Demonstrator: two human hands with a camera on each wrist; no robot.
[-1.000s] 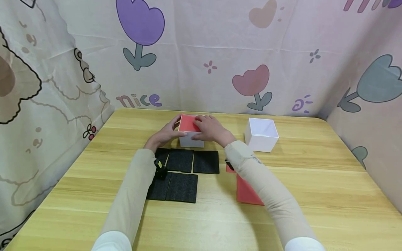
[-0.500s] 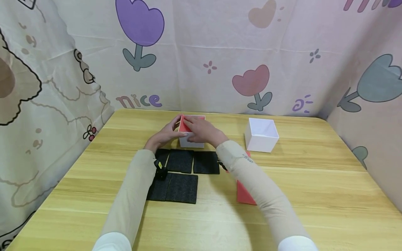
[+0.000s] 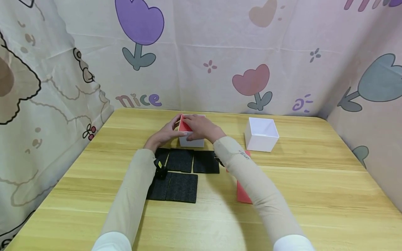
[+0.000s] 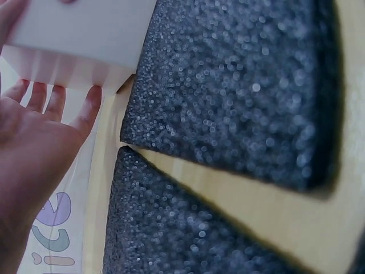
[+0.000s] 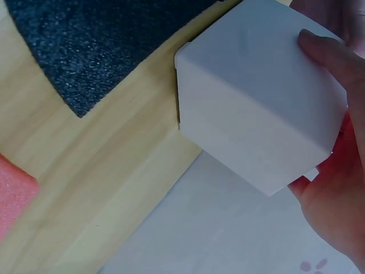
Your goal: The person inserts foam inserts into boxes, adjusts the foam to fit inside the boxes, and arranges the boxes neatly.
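Observation:
A white open-topped box [image 3: 191,141] stands near the back of the table, with a red foam sheet [image 3: 184,127] inside it. My left hand [image 3: 164,135] holds the box from the left, thumb on the front face. In the left wrist view, the fingertips of that hand [image 4: 45,142] touch the box's side. Over the opening, my right hand [image 3: 202,127] presses its fingers down inside against the red sheet. Its thumb rests on the outer front face of the box [image 5: 251,103], as the right wrist view shows. The right fingertips are hidden.
Several black foam squares [image 3: 182,188] lie in two rows in front of the box. Red foam squares [image 3: 243,194] lie partly hidden under my right forearm. To the right stands a second white box [image 3: 262,138]. A patterned cloth [image 3: 194,83] hangs behind the table.
The red sheet was level with the box's rim and now sits lower inside. My right hand has moved left and into the opening. The left hand has stayed in place.

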